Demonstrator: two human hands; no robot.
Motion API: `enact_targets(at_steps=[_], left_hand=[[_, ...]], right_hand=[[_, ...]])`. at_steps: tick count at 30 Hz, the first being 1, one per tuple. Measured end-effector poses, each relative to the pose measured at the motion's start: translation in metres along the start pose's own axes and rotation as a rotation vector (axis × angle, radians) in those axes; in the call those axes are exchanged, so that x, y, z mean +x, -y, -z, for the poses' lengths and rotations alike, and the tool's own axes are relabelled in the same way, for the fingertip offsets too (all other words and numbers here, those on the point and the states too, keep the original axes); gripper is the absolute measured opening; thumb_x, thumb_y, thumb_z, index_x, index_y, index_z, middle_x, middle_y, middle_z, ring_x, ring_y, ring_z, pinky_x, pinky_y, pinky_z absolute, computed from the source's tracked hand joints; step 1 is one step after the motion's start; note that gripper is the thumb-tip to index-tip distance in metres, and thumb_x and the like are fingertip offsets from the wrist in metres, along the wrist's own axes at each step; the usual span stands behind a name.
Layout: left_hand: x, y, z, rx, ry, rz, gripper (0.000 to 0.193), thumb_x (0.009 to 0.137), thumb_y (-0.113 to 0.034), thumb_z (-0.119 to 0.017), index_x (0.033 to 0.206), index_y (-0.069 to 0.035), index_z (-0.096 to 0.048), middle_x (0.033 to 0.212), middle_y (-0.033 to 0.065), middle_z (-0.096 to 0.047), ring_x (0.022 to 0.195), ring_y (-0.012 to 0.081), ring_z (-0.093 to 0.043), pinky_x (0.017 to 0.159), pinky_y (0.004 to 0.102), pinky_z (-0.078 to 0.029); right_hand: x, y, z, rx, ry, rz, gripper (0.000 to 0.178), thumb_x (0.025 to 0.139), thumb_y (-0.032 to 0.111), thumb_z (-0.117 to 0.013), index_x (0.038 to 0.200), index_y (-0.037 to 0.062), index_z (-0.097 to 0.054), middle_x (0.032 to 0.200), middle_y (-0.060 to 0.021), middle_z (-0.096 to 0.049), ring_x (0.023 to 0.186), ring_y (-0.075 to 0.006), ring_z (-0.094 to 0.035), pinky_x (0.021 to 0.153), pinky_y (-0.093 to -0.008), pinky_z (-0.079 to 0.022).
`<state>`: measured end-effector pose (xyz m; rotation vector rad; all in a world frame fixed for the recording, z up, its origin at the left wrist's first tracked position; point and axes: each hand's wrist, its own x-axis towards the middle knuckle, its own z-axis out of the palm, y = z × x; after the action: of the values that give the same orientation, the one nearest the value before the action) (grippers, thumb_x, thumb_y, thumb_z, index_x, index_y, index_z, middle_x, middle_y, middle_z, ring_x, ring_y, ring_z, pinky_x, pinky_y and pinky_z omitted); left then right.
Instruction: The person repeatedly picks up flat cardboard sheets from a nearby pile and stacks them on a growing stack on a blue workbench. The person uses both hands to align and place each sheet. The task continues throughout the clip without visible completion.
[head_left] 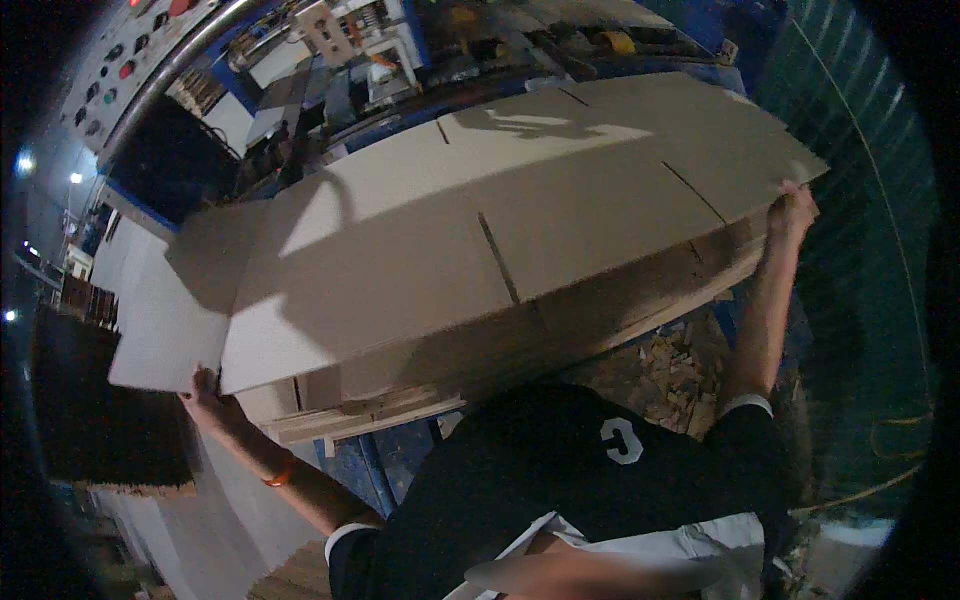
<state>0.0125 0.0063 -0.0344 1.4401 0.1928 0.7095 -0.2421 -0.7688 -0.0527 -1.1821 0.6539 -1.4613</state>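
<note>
A large flat sheet of slotted cardboard (400, 270) spans the view, brown, creased, with dark slots cut in from its long edges. My left hand (205, 392) grips its near edge at the left, close to a crease and slot. At the far right corner my right hand (793, 207) is closed on the same sheet. Under the raised near edge lies a stack of similar cardboard sheets (410, 385). Both arms are stretched wide apart, and the sheet's far side reaches to the machine. The fingers beneath the sheet are hidden.
A blue-framed machine (370, 60) stands beyond the sheet. A control panel with buttons (110, 85) and a metal rail (175, 70) are at upper left. Dark stacked cardboard (110, 400) stands at left. Cardboard scraps (660, 380) lie below; a green corrugated wall (860, 230) borders the right.
</note>
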Motion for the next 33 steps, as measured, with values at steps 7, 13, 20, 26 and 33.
enact_targets(at_steps=[7,13,20,26,33], left_hand=[[-0.101,-0.005,0.043,0.152,0.245,-0.197,0.033,0.083,-0.007,-0.057,0.115,0.000,-0.049,0.111,0.0074,-0.054,0.097,0.0180,-0.051,0.086,0.0327,-0.041],[-0.158,-0.022,-0.021,0.639,0.920,-0.567,0.040,0.081,0.001,-0.052,0.120,-0.010,-0.055,0.131,0.0131,-0.046,0.120,0.0266,-0.044,0.101,0.0394,-0.032],[-0.167,-0.017,-0.054,0.889,1.270,-0.752,0.046,0.078,-0.002,-0.049,0.122,-0.015,-0.054,0.133,0.0123,-0.044,0.125,0.0312,-0.039,0.106,0.0466,-0.025],[-0.140,-0.004,-0.078,0.961,1.275,-0.891,0.057,0.072,-0.001,-0.053,0.128,-0.015,-0.048,0.137,0.0126,-0.038,0.127,0.0297,-0.035,0.106,0.0465,-0.025],[-0.089,0.039,-0.154,0.758,1.103,-0.912,0.052,0.080,-0.008,-0.050,0.131,-0.013,-0.043,0.134,0.0139,-0.041,0.124,0.0324,-0.037,0.104,0.0451,-0.029]], right_hand=[[-0.172,0.099,0.007,-0.701,0.073,0.380,0.043,0.075,0.003,-0.057,0.117,-0.0050,-0.051,0.110,-0.0135,-0.059,0.099,-0.0236,-0.056,0.087,-0.0323,-0.042],[-0.241,0.061,-0.028,-0.604,1.471,0.957,0.024,0.076,0.008,-0.061,0.099,0.0113,-0.065,0.111,-0.0063,-0.061,0.107,-0.0260,-0.056,0.090,-0.0413,-0.046],[-0.249,0.046,-0.057,-0.537,1.587,0.889,0.032,0.073,0.013,-0.065,0.105,0.0116,-0.063,0.115,-0.0074,-0.058,0.111,-0.0279,-0.053,0.092,-0.0410,-0.045],[-0.204,0.013,-0.066,-0.868,1.555,0.800,0.061,0.068,0.035,-0.070,0.121,0.0097,-0.052,0.129,-0.0117,-0.047,0.121,-0.0298,-0.043,0.098,-0.0439,-0.038],[-0.150,-0.036,-0.151,-0.953,1.504,0.976,0.078,0.071,0.059,-0.060,0.131,0.0111,-0.042,0.137,-0.0109,-0.038,0.129,-0.0292,-0.031,0.106,-0.0456,-0.024]])
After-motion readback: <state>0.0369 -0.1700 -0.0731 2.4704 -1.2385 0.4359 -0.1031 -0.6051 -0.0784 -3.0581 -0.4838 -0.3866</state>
